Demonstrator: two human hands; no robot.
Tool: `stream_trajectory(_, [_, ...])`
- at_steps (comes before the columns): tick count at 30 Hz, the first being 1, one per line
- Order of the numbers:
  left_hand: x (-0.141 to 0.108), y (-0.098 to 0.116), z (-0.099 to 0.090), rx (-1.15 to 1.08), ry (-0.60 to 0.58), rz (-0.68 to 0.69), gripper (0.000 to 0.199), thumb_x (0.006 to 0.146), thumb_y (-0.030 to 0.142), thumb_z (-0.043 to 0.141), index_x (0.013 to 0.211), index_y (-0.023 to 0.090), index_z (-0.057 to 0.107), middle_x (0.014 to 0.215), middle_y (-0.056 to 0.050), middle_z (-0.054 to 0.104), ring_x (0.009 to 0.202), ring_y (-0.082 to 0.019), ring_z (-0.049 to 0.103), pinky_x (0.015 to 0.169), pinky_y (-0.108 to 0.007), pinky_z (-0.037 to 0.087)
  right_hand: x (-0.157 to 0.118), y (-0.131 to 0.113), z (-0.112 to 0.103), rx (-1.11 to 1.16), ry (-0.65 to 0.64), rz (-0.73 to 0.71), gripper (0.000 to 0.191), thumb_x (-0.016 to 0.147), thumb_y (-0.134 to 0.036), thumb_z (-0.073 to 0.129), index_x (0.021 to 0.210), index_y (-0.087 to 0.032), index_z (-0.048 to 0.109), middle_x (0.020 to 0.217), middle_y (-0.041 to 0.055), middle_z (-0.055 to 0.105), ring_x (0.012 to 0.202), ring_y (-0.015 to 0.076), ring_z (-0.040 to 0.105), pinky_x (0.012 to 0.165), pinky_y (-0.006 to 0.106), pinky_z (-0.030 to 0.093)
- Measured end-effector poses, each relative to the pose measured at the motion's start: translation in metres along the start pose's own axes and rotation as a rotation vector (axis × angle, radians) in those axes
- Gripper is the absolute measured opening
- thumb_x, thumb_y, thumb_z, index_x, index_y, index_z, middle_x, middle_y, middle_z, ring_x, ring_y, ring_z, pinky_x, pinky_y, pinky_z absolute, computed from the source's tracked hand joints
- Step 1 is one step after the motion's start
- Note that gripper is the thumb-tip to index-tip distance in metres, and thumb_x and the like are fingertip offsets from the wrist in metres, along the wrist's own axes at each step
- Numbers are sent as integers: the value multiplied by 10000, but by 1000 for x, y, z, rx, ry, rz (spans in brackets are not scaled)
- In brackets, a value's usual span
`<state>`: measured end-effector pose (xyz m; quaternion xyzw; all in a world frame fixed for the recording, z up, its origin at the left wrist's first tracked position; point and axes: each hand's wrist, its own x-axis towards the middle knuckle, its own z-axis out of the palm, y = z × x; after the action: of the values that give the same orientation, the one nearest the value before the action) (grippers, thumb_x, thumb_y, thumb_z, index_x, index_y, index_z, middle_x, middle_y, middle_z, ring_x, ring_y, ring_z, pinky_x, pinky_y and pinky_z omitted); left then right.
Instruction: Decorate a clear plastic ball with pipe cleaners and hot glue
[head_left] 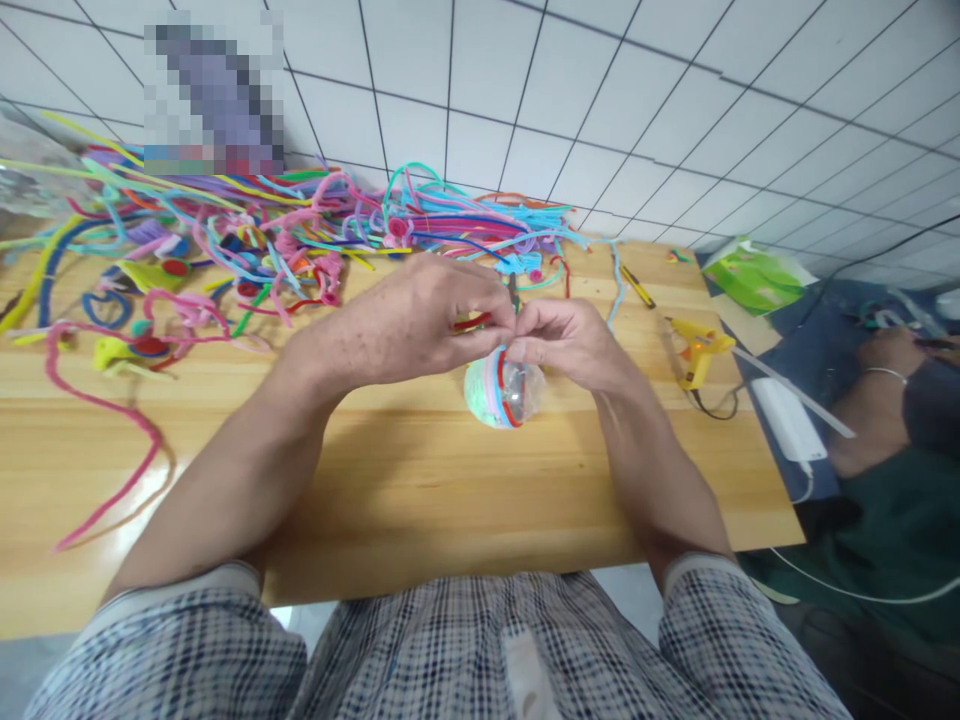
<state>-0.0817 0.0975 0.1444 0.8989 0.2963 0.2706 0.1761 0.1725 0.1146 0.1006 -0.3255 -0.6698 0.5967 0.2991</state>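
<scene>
Head view: the clear ball [531, 388] is near the middle of the table [450, 500], just under both hands. The left hand [442, 315] and right hand [570, 335] have their fingertips pinched close at its top; I cannot tell what is between them. The ball looks light, thin and slippery, so a hard squeeze might dent it. Its fuzzy bands [493, 388] look soft and bendy. Its round sides seem best for a gentle hold.
</scene>
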Motion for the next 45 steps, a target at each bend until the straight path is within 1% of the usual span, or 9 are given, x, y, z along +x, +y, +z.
stream_trajectory(10, [-1,-1,-2,10,-93,-27,213,1057,276,611,961,236,797,921,-22,818,795,-160,722,783,-291,494,0,-1,1,-206,75,-106,471,810,-634,997,781,-218,778,760,-10,745,698,148,616,685,300,488])
stream_trajectory(17, [2,-6,5,20,-159,-48,149,984,226,622,893,201,738,810,17,720,709,-124,628,761,-270,451,-3,-6,8,-455,148,-201,285,913,-451,891,768,-238,770,739,-17,757,709,166,640,741,324,506])
stream_trajectory(22, [2,-12,13,59,-92,-74,120,909,178,604,854,202,707,807,9,713,719,-145,611,738,-299,423,-2,-2,13,-551,266,-292,194,921,-325,827,756,-257,753,781,-5,796,726,180,656,783,342,536])
stream_trajectory(26, [1,-14,7,80,24,-78,107,874,153,590,842,217,670,795,3,718,714,-148,608,695,-313,397,-2,-4,16,-565,338,-332,193,919,-301,819,741,-263,754,803,6,818,750,197,692,808,366,556])
stream_trajectory(29, [1,-14,1,37,104,-128,107,941,202,599,866,223,673,809,-6,735,708,-149,621,689,-319,420,-1,-5,16,-570,347,-328,203,919,-308,830,736,-264,756,802,7,817,755,203,700,803,374,557])
stream_trajectory(33, [3,-15,8,14,32,-135,202,1040,346,645,926,214,744,834,-6,761,756,-161,683,749,-308,486,-1,0,15,-619,354,-358,202,929,-280,824,746,-261,742,786,5,792,751,199,687,783,371,535])
stream_trajectory(37, [4,-23,22,-35,118,-127,172,1017,282,649,939,216,787,831,2,774,786,-154,699,799,-301,524,-1,3,15,-693,382,-392,196,946,-249,813,768,-261,734,795,7,775,795,209,707,825,387,552])
stream_trajectory(41, [5,-28,23,-207,220,-157,188,1060,316,634,1058,241,807,910,-20,804,728,-147,652,692,-296,500,1,7,12,-562,534,-389,126,1012,-400,824,1021,-284,775,1005,21,825,956,225,766,946,408,628])
stream_trajectory(45, [10,-26,26,-365,186,-157,229,1064,478,708,1050,265,791,905,-16,779,704,-156,632,631,-305,481,5,16,6,-320,494,-373,459,1000,-657,819,1288,-314,720,1185,33,822,1052,226,787,970,419,667])
